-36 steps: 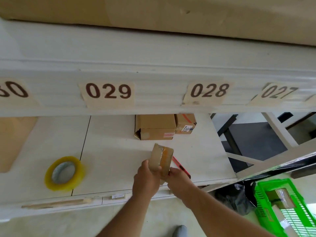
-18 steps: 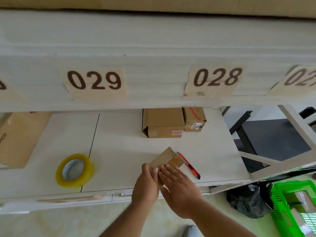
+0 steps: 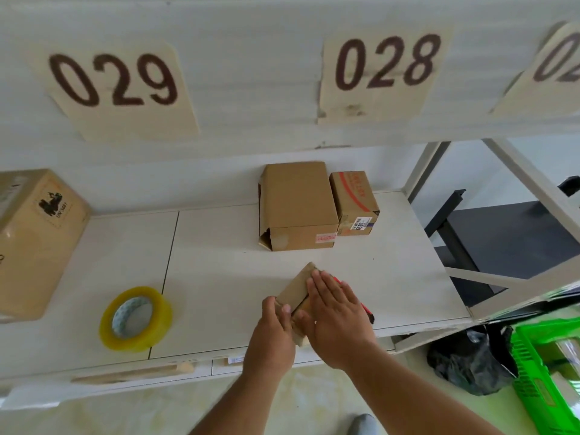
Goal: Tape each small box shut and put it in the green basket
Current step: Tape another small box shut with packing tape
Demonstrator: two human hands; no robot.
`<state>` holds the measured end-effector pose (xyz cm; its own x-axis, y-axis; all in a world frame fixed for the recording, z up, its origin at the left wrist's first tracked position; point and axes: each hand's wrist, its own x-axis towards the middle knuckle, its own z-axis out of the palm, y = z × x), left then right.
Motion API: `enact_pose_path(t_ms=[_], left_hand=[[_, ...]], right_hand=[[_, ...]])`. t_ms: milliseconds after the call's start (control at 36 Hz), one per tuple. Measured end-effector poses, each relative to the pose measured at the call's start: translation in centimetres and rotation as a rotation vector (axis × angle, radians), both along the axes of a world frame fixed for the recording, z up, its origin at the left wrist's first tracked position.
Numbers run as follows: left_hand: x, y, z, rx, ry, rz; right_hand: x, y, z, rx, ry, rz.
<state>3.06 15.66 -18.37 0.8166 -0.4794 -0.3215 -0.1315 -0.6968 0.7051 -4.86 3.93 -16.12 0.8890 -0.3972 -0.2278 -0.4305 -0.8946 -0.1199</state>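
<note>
Fingers of the left hand (image 3: pixel 273 328) curl round the near end of the small box (image 3: pixel 295 288), the thumb on its top face; that grip is clamped on the cardboard, likely to steady it. The right hand (image 3: pixel 337 315) lies flat on the box, fingers straight and together, pressing down rather than holding, as one would to smooth a strip of tape or keep a flap closed. Whether tape is already on cannot be told, since the hand hides the seam.

The box rests on the white surface (image 3: pixel 219 277), at its front edge. Just right of the box, partly under the right hand, a red cutter (image 3: pixel 365 309) pokes out. Left of the box, well apart, lies the yellow tape roll (image 3: pixel 135 319), flat and within reach. Behind the box stand a medium carton (image 3: pixel 296 205), one end flap ajar, and touching it a smaller labelled carton (image 3: pixel 354 202). Far left of the box sits a large carton (image 3: pixel 34 243).

Right of the box and lower, off the surface, the green basket (image 3: pixel 533 356) stands beside a black bag (image 3: pixel 467 362); it seems to hold something clear-wrapped, too blurred to name.
</note>
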Motion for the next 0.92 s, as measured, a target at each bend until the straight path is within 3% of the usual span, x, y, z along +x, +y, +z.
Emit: enact_pose_path(t_ms=[194,333,583,917], left_hand=[[0.0,-0.4,0.0,-0.041,-0.037,-0.011],[-0.8,0.4,0.8,0.185,-0.419,-0.146],[1.3,0.4,1.2,0.231,-0.178,-0.327],[1.1,0.4,1.8,0.266,-0.158,-0.296]], right_hand=[[2.1,-0.5,0.7,0.053,0.049,-0.077],[1.0,-2.2,0.0,0.383,-0.102,-0.276],[-0.1,-3.2,-2.1,0.674,-0.190,-0.549],[-0.2,-4.3,-3.7,0.841,-0.216,-0.674]])
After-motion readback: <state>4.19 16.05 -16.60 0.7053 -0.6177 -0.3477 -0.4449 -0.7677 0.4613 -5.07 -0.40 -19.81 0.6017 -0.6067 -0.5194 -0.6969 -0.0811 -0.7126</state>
